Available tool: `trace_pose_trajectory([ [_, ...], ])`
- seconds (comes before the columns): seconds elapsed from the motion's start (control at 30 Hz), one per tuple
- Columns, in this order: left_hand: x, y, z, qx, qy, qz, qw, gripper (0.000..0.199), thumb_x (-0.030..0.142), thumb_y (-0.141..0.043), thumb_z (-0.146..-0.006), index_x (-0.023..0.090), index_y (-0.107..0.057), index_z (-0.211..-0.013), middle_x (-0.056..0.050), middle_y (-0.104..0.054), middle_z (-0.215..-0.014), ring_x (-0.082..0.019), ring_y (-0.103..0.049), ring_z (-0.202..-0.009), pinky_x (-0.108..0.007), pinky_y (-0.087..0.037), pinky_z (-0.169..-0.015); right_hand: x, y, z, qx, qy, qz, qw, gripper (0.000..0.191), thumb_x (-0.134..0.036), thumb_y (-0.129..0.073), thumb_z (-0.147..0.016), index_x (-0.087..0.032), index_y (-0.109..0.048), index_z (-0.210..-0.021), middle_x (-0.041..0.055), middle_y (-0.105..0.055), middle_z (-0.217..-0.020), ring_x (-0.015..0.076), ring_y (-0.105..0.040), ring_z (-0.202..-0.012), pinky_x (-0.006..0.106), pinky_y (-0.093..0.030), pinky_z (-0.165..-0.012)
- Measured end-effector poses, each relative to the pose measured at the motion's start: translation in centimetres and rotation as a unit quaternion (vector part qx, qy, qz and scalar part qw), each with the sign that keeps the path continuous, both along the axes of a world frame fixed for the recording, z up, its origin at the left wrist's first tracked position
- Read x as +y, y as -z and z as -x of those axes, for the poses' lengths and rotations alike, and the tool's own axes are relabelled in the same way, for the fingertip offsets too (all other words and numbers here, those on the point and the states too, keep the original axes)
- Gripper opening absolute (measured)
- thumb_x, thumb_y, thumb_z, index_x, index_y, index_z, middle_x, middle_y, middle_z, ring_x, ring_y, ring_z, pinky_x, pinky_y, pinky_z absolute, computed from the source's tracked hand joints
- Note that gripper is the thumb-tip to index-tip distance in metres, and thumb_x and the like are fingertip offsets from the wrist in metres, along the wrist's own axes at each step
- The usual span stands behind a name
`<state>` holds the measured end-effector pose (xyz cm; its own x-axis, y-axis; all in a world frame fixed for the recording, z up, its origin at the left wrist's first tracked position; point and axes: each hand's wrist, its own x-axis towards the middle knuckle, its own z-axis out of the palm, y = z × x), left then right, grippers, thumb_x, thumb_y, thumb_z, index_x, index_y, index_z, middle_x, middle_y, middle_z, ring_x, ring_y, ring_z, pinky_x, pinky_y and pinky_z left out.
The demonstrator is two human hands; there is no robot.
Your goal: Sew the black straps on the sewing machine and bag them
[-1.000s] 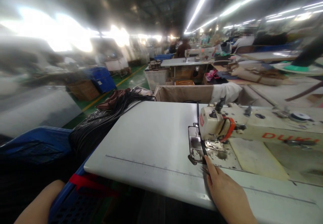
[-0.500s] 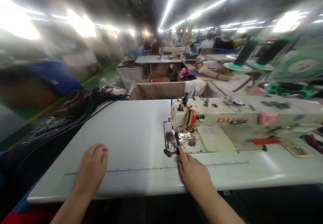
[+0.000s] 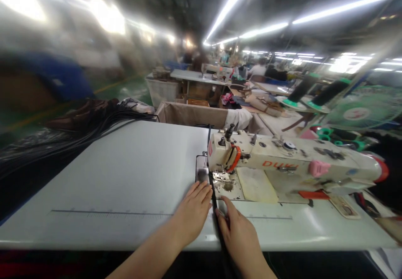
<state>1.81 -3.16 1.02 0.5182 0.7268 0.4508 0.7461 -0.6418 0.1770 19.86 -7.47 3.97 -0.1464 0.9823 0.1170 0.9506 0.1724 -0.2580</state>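
A narrow black strip [image 3: 214, 199] runs from the front edge of the table up under the presser foot [image 3: 221, 176] of a white sewing machine [image 3: 251, 155]. My left hand [image 3: 196, 207] lies flat just left of the strip, fingers stretched out together near the metal plate, its fingertips beside the strip. On the other side, my right hand [image 3: 237, 228] is curled with thumb and forefinger at the strip's right edge. Between them shows a small greyish, shiny thing [image 3: 222, 207] that I cannot make out. The strip's near end drops past the table edge, partly hidden by my right hand.
A bundle of black strips [image 3: 103, 122] hangs over the table's left side. Behind the table stands a fabric-lined bin [image 3: 191, 113]. Dark thread cones [image 3: 301, 88] and a green fan [image 3: 361, 107] are at the right. A printed ruler [image 3: 109, 213] crosses the tabletop.
My left hand has moved right across the table to the strip. My right hand has drawn slightly back toward the front edge, and more of the strip shows. The view has shifted a little.
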Motion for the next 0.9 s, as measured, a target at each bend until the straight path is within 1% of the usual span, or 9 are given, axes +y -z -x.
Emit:
trace_pose_trajectory([
  [0.07, -0.2, -0.1, 0.2, 0.019, -0.004, -0.007, 1.000, 0.046, 0.034, -0.043, -0.107, 0.012, -0.051, -0.146, -0.012, -0.056, -0.151, -0.026, -0.044, -0.147, -0.046, -0.034, -0.124, 0.2, 0.7, -1.3, 0.000, 0.006, -0.038, 0.999, 0.039, -0.031, -0.047, -0.103, -0.015, -0.056, -0.137, 0.0095, -0.081, -0.095, 0.0258, -0.078, -0.078, 0.032, -0.055, -0.064],
  [0.17, -0.4, -0.3, 0.2, 0.047, -0.012, -0.008, 0.999, 0.062, 0.051, -0.046, -0.104, 0.010, -0.044, -0.151, -0.014, -0.048, -0.158, -0.028, -0.037, -0.151, -0.046, -0.034, -0.125, 0.6, 1.8, -2.4, -0.010, -0.010, -0.106, 0.994, 0.032, -0.026, -0.048, -0.100, -0.017, -0.061, -0.129, 0.0079, -0.080, -0.089, 0.0238, -0.077, -0.071, 0.030, -0.054, -0.060],
  [0.23, -0.4, -0.4, 0.1, 0.057, -0.015, -0.005, 0.998, 0.071, 0.057, -0.046, -0.103, 0.009, -0.040, -0.154, -0.016, -0.044, -0.160, -0.029, -0.033, -0.153, -0.047, -0.032, -0.126, 0.7, 2.4, -2.6, -0.014, -0.033, -0.151, 0.988, 0.032, -0.022, -0.049, -0.098, -0.017, -0.062, -0.126, 0.0084, -0.080, -0.093, 0.0227, -0.077, -0.075, 0.029, -0.054, -0.063],
  [0.33, -0.4, -0.3, 0.1, 0.063, -0.017, 0.001, 0.998, 0.077, 0.062, -0.044, -0.101, 0.008, -0.037, -0.156, -0.017, -0.041, -0.161, -0.030, -0.031, -0.154, -0.048, -0.030, -0.126, 0.4, 2.8, -2.5, -0.017, -0.055, -0.193, 0.979, 0.035, -0.018, -0.051, -0.094, -0.017, -0.062, -0.127, 0.0099, -0.080, -0.100, 0.0217, -0.077, -0.082, 0.029, -0.056, -0.070],
  [0.57, -0.5, -0.5, 0.2, 0.071, -0.016, -0.004, 0.997, 0.077, 0.064, -0.035, -0.103, 0.007, -0.040, -0.154, -0.016, -0.043, -0.160, -0.030, -0.033, -0.153, -0.048, -0.027, -0.126, 0.1, 2.6, -2.3, -0.012, -0.056, -0.204, 0.977, 0.032, -0.016, -0.051, -0.091, -0.018, -0.063, -0.121, 0.0080, -0.079, -0.098, 0.0204, -0.074, -0.080, 0.029, -0.054, -0.069],
  [0.8, -0.3, -0.4, 0.1, 0.070, -0.013, 0.009, 0.997, 0.078, 0.065, -0.036, -0.102, 0.006, -0.040, -0.154, -0.016, -0.043, -0.161, -0.030, -0.033, -0.153, -0.048, -0.028, -0.126, 0.1, 2.5, -2.3, -0.011, -0.064, -0.211, 0.975, 0.030, -0.016, -0.050, -0.091, -0.019, -0.062, -0.118, 0.0070, -0.078, -0.097, 0.0201, -0.074, -0.078, 0.029, -0.053, -0.068],
  [0.9, -0.3, -0.6, 0.1, 0.067, -0.016, 0.013, 0.998, 0.073, 0.061, -0.039, -0.103, 0.007, -0.043, -0.152, -0.015, -0.046, -0.159, -0.030, -0.035, -0.152, -0.048, -0.027, -0.126, 0.2, 2.4, -2.4, -0.013, -0.068, -0.210, 0.975, 0.028, -0.017, -0.050, -0.092, -0.020, -0.062, -0.116, 0.0067, -0.078, -0.095, 0.0201, -0.073, -0.075, 0.028, -0.053, -0.066],
])
